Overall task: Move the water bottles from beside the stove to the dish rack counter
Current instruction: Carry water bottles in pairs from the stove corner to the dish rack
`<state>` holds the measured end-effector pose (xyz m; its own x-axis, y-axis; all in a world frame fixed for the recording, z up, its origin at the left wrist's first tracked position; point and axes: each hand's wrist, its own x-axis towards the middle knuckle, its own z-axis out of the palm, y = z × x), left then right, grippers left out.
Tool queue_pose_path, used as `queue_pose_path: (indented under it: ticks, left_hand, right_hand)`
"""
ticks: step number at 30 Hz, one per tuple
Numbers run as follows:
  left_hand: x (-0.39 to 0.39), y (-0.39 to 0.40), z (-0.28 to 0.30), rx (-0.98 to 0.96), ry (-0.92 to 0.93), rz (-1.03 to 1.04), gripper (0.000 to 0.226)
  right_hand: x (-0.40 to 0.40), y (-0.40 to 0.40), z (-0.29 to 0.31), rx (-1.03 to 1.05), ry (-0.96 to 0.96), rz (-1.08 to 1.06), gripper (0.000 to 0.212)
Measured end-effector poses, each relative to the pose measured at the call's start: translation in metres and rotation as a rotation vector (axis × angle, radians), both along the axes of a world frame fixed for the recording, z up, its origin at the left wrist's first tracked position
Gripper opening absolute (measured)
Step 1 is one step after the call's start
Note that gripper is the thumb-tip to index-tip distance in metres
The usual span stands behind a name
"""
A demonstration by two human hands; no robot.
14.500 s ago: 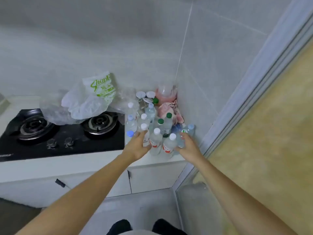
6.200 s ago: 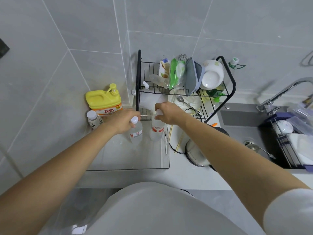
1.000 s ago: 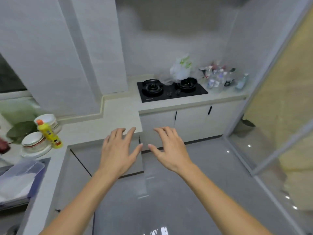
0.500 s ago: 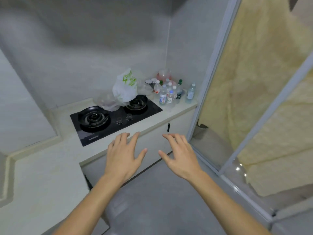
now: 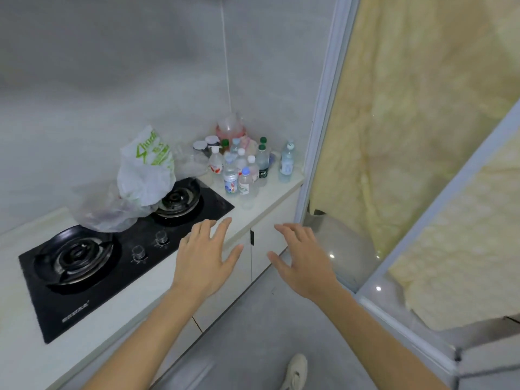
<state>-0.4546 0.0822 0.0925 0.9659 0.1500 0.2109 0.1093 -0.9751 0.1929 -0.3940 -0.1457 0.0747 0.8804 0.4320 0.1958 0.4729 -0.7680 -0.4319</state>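
Head view | water bottles (image 5: pixel 244 170) clear, mixed caps, clustered upright beside stove (image 5: pixel 118 249) | both hands' fingers spread, empty

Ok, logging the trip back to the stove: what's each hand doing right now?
Left hand: open, fingers spread, holding nothing.
Right hand: open, fingers spread, holding nothing.

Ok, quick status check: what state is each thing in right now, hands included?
left hand: open, fingers spread, holding nothing
right hand: open, fingers spread, holding nothing
water bottles: upright, capped, clustered in the corner beside the stove
lone bottle: upright, capped, apart to the cluster's right
stove: both burners unlit
plastic bag: crumpled, resting partly on the right burner
cabinet doors: closed
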Motion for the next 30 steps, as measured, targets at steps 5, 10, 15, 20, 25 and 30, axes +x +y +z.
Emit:
queue_pose_path:
  ticks: [5,10,15,20,25,30]
  left_hand:
    - [0.109,-0.011,0.002,-0.061,0.017,0.071,0.067]
    - [0.195,-0.023,-0.009,-0.119,0.058,0.114,0.064]
    - [0.269,-0.014,-0.027,-0.155,0.1,0.171,0.067]
    - [0.354,0.01,-0.058,-0.226,0.116,0.217,0.062]
    - [0.4,0.029,-0.088,-0.358,0.198,0.303,0.07]
    - [0.411,0.036,-0.111,-0.503,0.243,0.396,0.072]
  right_hand:
    - [0.123,-0.013,-0.002,-0.023,0.03,0.02,0.063]
    - [0.234,-0.019,-0.004,-0.074,0.043,0.073,0.064]
    - [0.324,-0.011,-0.012,-0.066,0.084,0.091,0.064]
    - [0.417,0.014,-0.034,-0.093,0.11,0.119,0.065]
    - [0.479,0.054,-0.062,-0.132,0.215,0.243,0.065]
    - [0.515,0.101,-0.089,-0.108,0.387,0.382,0.065]
